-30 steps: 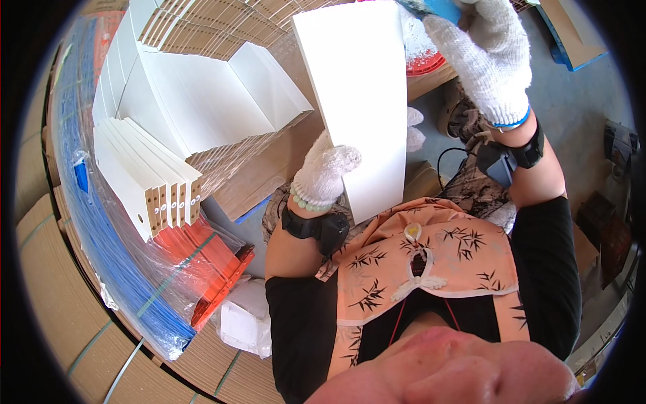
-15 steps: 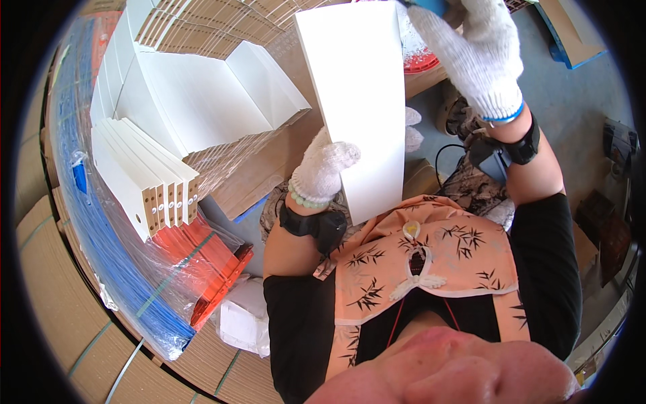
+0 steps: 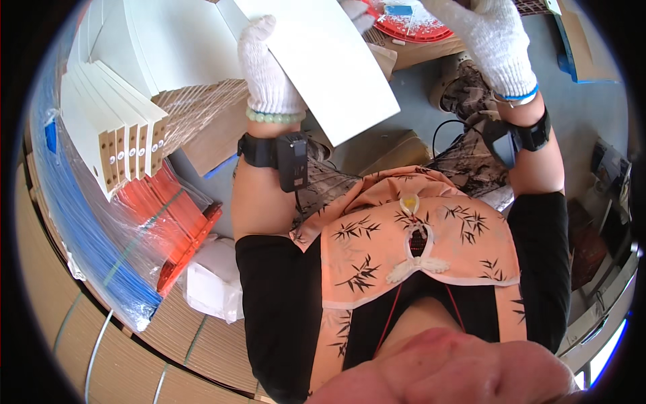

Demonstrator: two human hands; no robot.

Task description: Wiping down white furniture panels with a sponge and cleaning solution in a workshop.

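Note:
My left hand point(image 3: 269, 74), in a white knit glove, is closed on a long white panel point(image 3: 336, 67). Its thumb lies along the panel's near left edge, and gloved fingertips show past the far edge. The panel is tilted, and its upper end runs out of view. My right hand point(image 3: 494, 54), also gloved, is at the top right beside a red round tray point(image 3: 434, 32) strewn with white bits. Its thumb stands apart from the fingers, whose tips are cut off by the view's edge. A small blue piece point(image 3: 398, 10) lies in the tray.
Several white boards with drilled brown ends point(image 3: 134, 151) stand at the left. Larger white panels point(image 3: 168, 40) lean behind them. Plastic-wrapped blue and red strips point(image 3: 161, 209) lie nearer, beside strapped cardboard stacks point(image 3: 47, 262). A cardboard box point(image 3: 387, 155) sits by my legs.
My left hand has carried the white panel up and left, tilting it, away from my lap. My right hand has shifted slightly, and the blue piece now shows clear of it.

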